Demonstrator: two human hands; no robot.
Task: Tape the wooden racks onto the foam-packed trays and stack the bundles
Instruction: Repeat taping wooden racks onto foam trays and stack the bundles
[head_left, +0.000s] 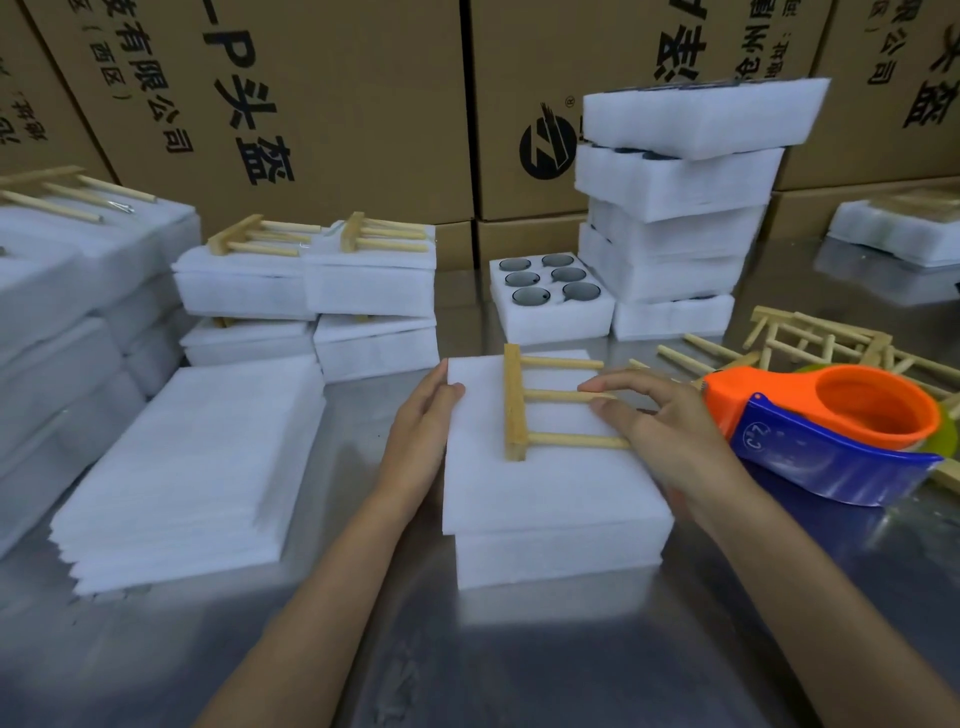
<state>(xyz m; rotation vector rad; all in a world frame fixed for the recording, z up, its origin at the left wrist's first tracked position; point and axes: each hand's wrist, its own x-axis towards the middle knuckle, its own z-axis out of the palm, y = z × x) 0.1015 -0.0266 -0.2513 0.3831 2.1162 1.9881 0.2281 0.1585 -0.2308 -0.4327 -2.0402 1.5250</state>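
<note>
the wooden rack (540, 408) lies loose on the foam-packed tray (545, 467) mid-tabletop. the left hand (423, 423) rests flat against the tray's edge; the right hand (649, 423) presses straight fingers on the dowels. reaching for the tape dispenser (826, 431) could let the untaped rack slide off.

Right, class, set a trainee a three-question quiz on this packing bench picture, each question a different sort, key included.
1. True or false: the pale wooden three-peg rack lies on the white foam lid of the nearest tray.
2. Which hand touches the rack's pegs? A left hand B right hand
3. Fill in: the orange and blue tape dispenser rests on the steel table, to the person's ____.

Key: 1 true; 2 B; 3 right
</note>
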